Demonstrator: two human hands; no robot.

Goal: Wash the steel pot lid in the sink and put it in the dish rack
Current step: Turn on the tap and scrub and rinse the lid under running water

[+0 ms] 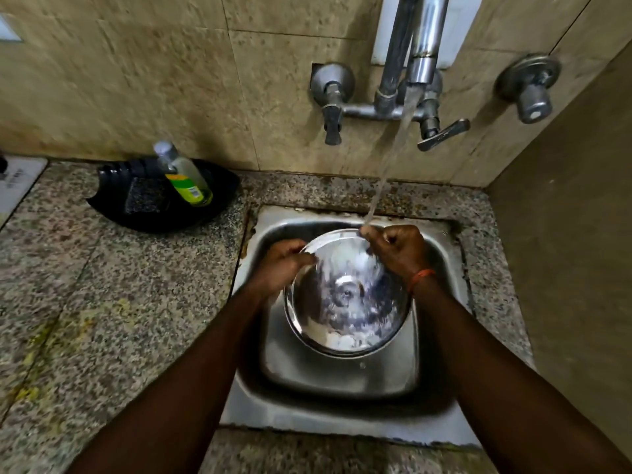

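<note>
The round steel pot lid (345, 302) is held tilted over the steel sink (342, 381), its hollow underside facing me, wet and shiny. My left hand (282, 265) grips its upper left rim. My right hand (398, 249) grips the upper right rim, an orange thread around the wrist. A stream of water (386, 165) runs from the tap (422, 46) and lands at the lid's top edge, right by my right hand's fingers. No dish rack is in view.
A black tray (136, 203) on the granite counter (85, 302) at back left holds a dish soap bottle (186, 176) leaning over. Tap valves and levers (333, 107) stick out of the tiled wall above the sink. A side wall closes off the right.
</note>
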